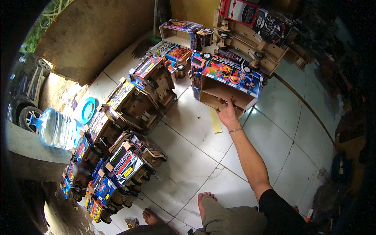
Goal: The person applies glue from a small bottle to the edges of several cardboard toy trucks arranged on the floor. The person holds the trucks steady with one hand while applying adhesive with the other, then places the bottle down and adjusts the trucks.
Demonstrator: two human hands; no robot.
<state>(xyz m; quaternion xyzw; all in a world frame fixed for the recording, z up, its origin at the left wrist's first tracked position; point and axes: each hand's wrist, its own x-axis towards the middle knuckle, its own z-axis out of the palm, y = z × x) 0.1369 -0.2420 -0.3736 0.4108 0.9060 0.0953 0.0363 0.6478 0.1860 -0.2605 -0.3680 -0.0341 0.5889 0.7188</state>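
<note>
My right hand [228, 114] reaches forward with its fingers apart, at the lower edge of a wooden toy truck [231, 78]. Whether the fingertips touch the truck's edge I cannot tell. Bright printed pictures cover the truck, which lies tipped on its side with wheels showing. Its hollow brown cargo box [223, 90] faces me. Just below the hand, a pale yellow strip [216, 120] lies on the tiles. My left hand is outside the picture.
Rows of printed wooden toy trucks [127, 166] stand at left. Another open-boxed truck [178, 33] and a larger stack of trucks [250, 39] are at the back. A water jug [58, 127] and a blue ring-shaped object [88, 110] sit far left. My bare feet [203, 201] are on white tiles.
</note>
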